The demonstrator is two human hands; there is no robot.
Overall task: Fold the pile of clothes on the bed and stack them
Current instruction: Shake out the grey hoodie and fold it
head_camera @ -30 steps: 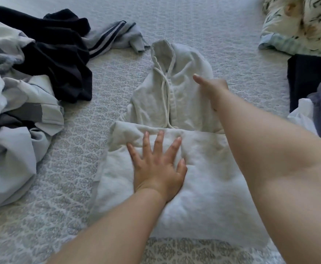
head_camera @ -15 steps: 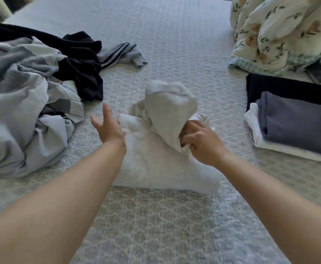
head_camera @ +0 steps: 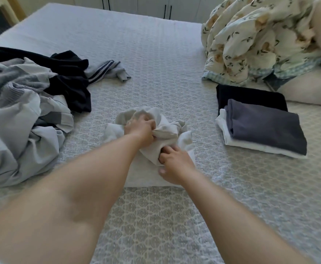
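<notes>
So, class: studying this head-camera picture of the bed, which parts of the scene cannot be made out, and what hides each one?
- Hoodie: its middle is covered by the left hand and right hand.
- Unfolded pile: cut off by the left edge.
- Folded stack: the lower garments are hidden under the grey top one.
- Flowered quilt: cut off by the top edge.

The wide bed with a pale grey quilted patterned cover [head_camera: 155, 60] carries a cream hooded sweatshirt [head_camera: 167, 130] under the fingers, a heap of unfolded grey and black clothes [head_camera: 22, 115] left of them, a folded stack of purple-grey, white and black garments [head_camera: 260, 128] to their right, and a floral cream duvet [head_camera: 251, 40] beyond that.
</notes>
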